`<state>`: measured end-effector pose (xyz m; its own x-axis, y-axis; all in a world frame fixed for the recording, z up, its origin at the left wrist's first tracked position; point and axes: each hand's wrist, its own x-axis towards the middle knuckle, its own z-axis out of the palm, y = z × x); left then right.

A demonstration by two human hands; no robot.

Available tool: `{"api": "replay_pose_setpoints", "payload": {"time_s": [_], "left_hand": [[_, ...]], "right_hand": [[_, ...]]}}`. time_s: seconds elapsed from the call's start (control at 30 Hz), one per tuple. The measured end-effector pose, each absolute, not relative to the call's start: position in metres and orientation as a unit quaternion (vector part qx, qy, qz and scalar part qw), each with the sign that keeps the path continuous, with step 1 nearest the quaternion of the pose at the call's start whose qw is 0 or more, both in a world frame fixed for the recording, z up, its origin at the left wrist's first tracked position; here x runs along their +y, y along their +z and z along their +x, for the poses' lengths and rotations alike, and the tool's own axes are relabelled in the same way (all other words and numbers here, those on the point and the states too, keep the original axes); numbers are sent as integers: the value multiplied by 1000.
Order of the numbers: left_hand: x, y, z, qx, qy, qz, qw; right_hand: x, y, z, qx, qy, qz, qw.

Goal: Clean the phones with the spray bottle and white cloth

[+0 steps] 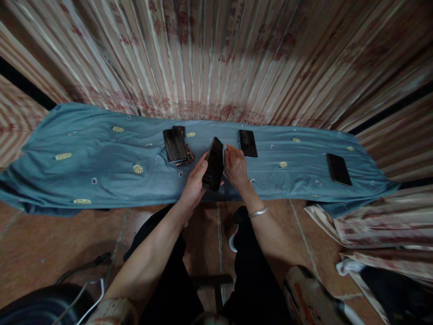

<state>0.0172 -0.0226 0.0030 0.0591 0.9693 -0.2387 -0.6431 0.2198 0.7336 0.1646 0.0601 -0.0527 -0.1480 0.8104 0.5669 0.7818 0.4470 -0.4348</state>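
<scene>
My left hand (196, 179) is closed around a dark smartphone (214, 167), which is tilted above the front part of the cloth-covered table. Curled fingers of my right hand (236, 166) meet the phone's right edge. A bit of something pale grey (224, 149) shows at those fingertips, too small to name. To the left of the held phone lies a small stack of phones (175, 145), the top one black and glossy. Another black phone (247, 143) rests just beyond my right hand. Farther right is one more dark phone (338, 169), lying by itself.
A blue cloth (111, 153) with yellow pineapple prints covers the long narrow table. Striped curtains (203, 58) hang behind it. On the tiled floor, a black round object (43, 304) with a white cable sits at lower left. My legs are below the table's front edge.
</scene>
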Motion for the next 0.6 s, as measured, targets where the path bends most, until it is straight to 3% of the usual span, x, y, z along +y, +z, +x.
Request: {"api": "replay_pose_setpoints", "payload": {"time_s": [0.23, 0.6], "left_hand": [[-22, 3, 16, 356, 587, 237, 687], [-10, -7, 15, 332, 651, 242, 638]], "right_hand": [[60, -59, 160, -737, 44, -531, 416], [49, -58, 154, -762, 31, -521, 383]]}}
